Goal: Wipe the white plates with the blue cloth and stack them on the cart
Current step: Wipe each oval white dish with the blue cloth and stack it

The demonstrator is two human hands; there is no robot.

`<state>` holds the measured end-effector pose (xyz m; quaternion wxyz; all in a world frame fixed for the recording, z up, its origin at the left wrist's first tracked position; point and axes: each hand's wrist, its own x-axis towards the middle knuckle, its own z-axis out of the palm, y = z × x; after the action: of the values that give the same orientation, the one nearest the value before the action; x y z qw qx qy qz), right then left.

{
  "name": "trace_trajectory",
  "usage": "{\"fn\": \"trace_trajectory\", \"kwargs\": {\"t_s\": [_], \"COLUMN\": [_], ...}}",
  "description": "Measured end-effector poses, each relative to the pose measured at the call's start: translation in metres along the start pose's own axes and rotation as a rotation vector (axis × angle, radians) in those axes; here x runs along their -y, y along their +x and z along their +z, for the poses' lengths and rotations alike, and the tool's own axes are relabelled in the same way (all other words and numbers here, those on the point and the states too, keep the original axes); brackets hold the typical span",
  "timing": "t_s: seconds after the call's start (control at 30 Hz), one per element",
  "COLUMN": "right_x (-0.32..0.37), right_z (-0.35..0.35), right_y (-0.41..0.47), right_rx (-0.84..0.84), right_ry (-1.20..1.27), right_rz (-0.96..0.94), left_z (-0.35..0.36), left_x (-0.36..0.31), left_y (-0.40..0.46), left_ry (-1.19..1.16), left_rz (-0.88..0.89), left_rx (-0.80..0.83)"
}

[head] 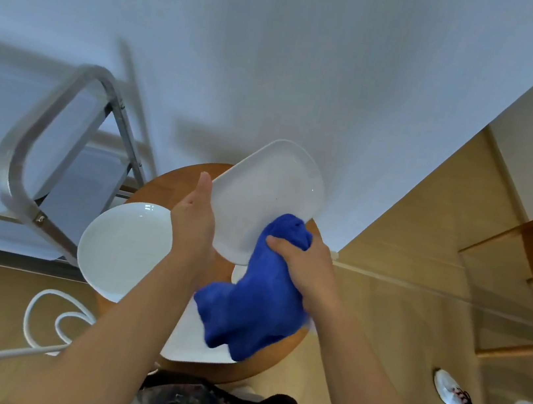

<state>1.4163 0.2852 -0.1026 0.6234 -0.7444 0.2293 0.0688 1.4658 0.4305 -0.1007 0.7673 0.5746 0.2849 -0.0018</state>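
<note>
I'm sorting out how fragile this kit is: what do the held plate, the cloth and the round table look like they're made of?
The oblong plate looks like glazed white ceramic: smooth, with small glossy highlights. The blue cloth looks like soft, fuzzy microfibre or terry, bunching in thick folds in the right hand. The round table appears to be wood or wood veneer, warm brown with a smooth sheen.

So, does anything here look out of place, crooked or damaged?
Nothing looks damaged or spilled. One oddity: the round white plate overhangs the edge of the wooden stool. A white cable lies looped on the floor beside the stool.
</note>
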Motion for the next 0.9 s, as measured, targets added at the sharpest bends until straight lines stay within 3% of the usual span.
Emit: {"fn": "trace_trajectory", "kwargs": {"t_s": [0.1,0.23,0.33,0.43,0.5,0.6,0.7,0.9], "right_x": [0.017,0.051,0.058,0.048,0.04,0.032,0.031,0.031], "right_z": [-0.017,-0.04,-0.04,-0.031,-0.024,-0.006,0.015,0.042], "right_y": [-0.014,0.0,0.017,0.023,0.021,0.012,0.003,-0.003], "right_rx": [-0.067,-0.243,-0.302,-0.329,-0.345,-0.303,-0.221,0.107], "right_ry": [-0.174,-0.17,-0.412,-0.623,-0.609,-0.512,-0.563,-0.589], "right_rz": [-0.094,-0.376,-0.581,-0.641,-0.618,-0.538,-0.575,-0.659], "left_z": [-0.007,-0.006,-0.005,-0.002,0.001,0.005,0.009,0.009], "left_x": [-0.011,-0.014,-0.013,-0.013,-0.015,-0.016,-0.015,-0.008], "left_y": [0.005,-0.001,-0.008,-0.01,-0.011,-0.012,-0.011,-0.01], "left_ry": [0.045,0.074,0.012,-0.016,-0.018,-0.034,-0.073,-0.203], "left_rz": [0.07,0.098,0.065,0.088,0.094,0.049,-0.03,-0.128], "left_rx": [0.015,0.097,0.18,0.165,0.161,0.154,0.155,0.236]}}
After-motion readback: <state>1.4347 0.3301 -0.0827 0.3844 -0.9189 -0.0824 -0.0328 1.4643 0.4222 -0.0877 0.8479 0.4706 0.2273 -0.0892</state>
